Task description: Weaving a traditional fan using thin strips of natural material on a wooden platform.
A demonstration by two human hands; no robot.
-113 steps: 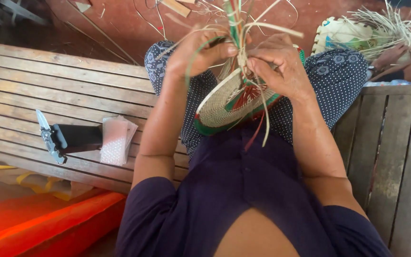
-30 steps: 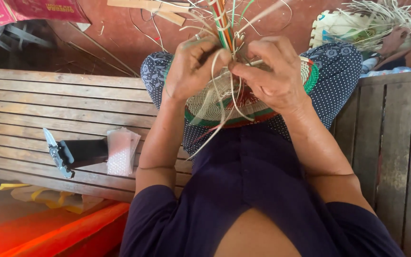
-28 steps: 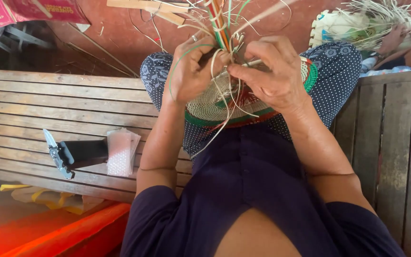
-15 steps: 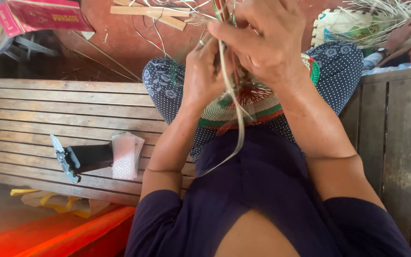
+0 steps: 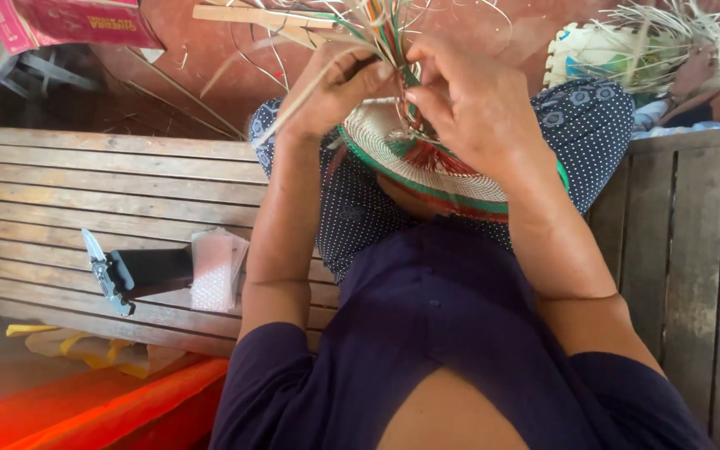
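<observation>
Woven basket (image 5: 427,167) rests on lap; both hands, left hand (image 5: 339,87) and right hand (image 5: 468,108), seemingly pinch coloured strands (image 5: 385,33); keep them taut.

Slatted wooden bench (image 5: 60,179) of weathered grey-brown boards, left; upright plank panel (image 5: 693,250), right; reddish-brown earthen floor (image 5: 210,58) beyond, strewn with loose fibres; orange-red surface (image 5: 60,408), possibly a mat, lower left; even daylight.
</observation>
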